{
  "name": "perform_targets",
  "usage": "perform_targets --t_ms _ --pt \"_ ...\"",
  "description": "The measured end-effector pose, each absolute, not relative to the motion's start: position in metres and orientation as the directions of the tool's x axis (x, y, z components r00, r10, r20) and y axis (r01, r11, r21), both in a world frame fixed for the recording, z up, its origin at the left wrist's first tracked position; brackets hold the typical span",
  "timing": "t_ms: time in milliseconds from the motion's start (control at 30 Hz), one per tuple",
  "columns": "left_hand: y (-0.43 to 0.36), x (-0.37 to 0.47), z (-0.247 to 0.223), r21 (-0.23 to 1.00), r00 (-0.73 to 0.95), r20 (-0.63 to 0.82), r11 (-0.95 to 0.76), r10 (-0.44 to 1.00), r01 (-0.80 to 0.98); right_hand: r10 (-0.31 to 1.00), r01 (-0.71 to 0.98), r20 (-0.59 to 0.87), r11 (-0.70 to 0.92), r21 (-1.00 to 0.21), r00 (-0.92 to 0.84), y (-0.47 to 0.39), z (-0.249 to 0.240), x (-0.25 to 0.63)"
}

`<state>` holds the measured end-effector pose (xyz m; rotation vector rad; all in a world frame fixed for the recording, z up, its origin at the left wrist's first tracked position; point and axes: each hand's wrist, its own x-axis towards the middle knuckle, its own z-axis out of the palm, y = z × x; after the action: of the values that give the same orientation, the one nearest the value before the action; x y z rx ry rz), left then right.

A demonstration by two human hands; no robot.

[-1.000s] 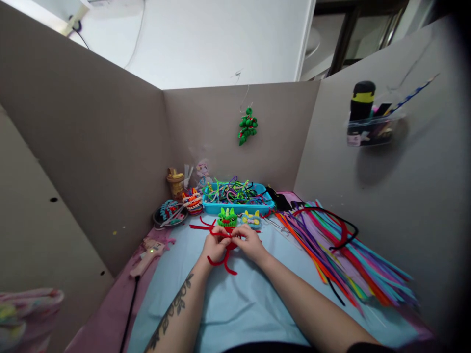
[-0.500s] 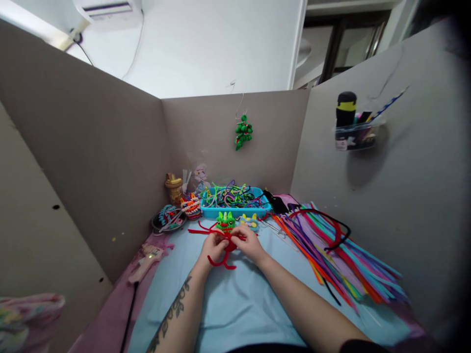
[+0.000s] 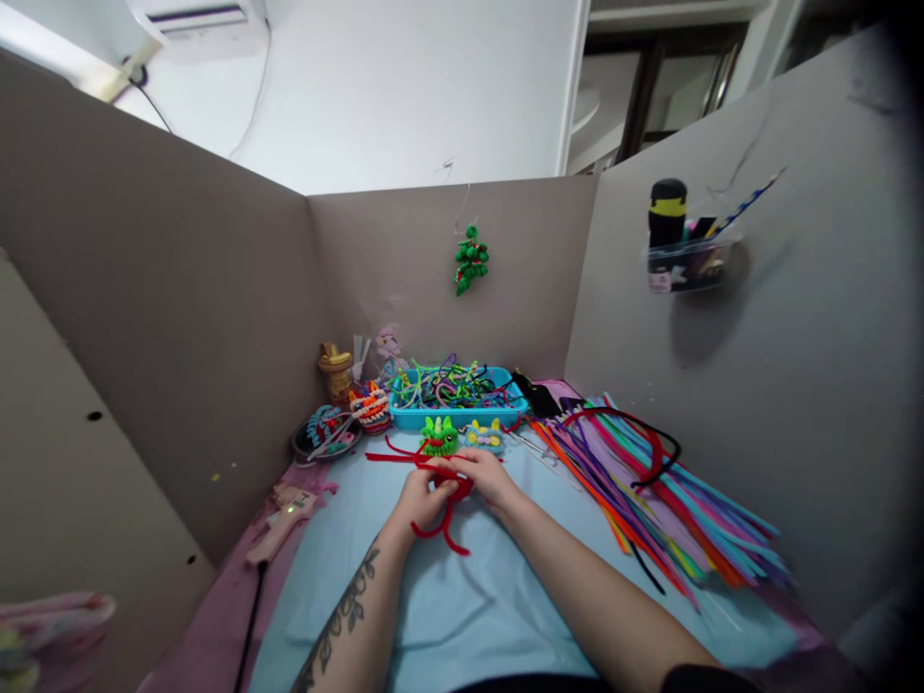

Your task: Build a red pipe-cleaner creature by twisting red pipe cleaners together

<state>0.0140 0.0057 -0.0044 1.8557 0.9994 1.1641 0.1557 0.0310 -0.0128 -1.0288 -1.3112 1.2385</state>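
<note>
Both hands meet over the middle of the light blue cloth, holding a piece made of red pipe cleaners (image 3: 454, 488). My left hand (image 3: 423, 493) pinches it from the left, thumb against fingers. From the other side my right hand (image 3: 485, 474) grips its upper edge, with the fingertips partly hidden. Loose red stems stick out to the left, and two curl down below the hands. Just beyond the fingers sits a green fuzzy animal head (image 3: 438, 439) with a horn and a dark eye. Beside it is a blue and yellow fuzzy piece (image 3: 483, 436).
A blue tray (image 3: 419, 420) of tangled pipe cleaner pieces stands at the back. Bundles of coloured pipe cleaners (image 3: 650, 491) lie at right, near metal tools (image 3: 538, 446). At left are a pink corded glue gun (image 3: 283, 525), a dark dish (image 3: 307, 448) and an orange-white fuzzy figure (image 3: 371, 409).
The red piece has turned between my fingers, and its lower stems now hang further down and to the right. The whole view has shifted slightly.
</note>
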Motion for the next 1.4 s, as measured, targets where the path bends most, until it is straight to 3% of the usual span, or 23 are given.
perform_targets --t_ms 200,333,600,867,1100,1300,1400 --pt "0.004 0.017 -0.006 0.874 0.300 0.358 -0.430 0.884 0.225 0.986 -0.082 0.151 0.146 -0.986 -0.070 0.032 -0.010 0.155" --pt "0.006 0.019 -0.006 0.897 0.273 0.340 -0.398 0.900 0.194 0.992 -0.188 0.124 0.120 -0.975 -0.008 0.031 -0.010 0.150" --pt "0.009 0.017 -0.008 0.951 0.293 0.294 -0.309 0.910 0.006 0.995 -0.297 0.089 0.096 -0.950 0.037 0.029 -0.010 0.145" --pt "0.006 0.015 -0.006 0.955 0.261 0.287 -0.295 0.922 -0.010 0.988 -0.199 0.155 0.154 -0.968 0.009 0.029 -0.008 0.148" --pt "0.013 0.011 -0.001 0.941 0.044 0.335 -0.332 0.941 -0.073 0.931 0.049 0.359 0.356 -0.933 0.069 0.030 0.003 0.169" --pt "0.014 0.009 0.001 0.937 0.105 0.340 -0.327 0.935 -0.121 0.957 -0.153 0.233 0.208 -0.966 -0.173 0.028 0.002 0.165" --pt "0.013 0.010 0.000 0.938 0.133 0.340 -0.325 0.931 -0.124 0.968 -0.207 0.193 0.158 -0.966 -0.163 0.028 0.001 0.162"
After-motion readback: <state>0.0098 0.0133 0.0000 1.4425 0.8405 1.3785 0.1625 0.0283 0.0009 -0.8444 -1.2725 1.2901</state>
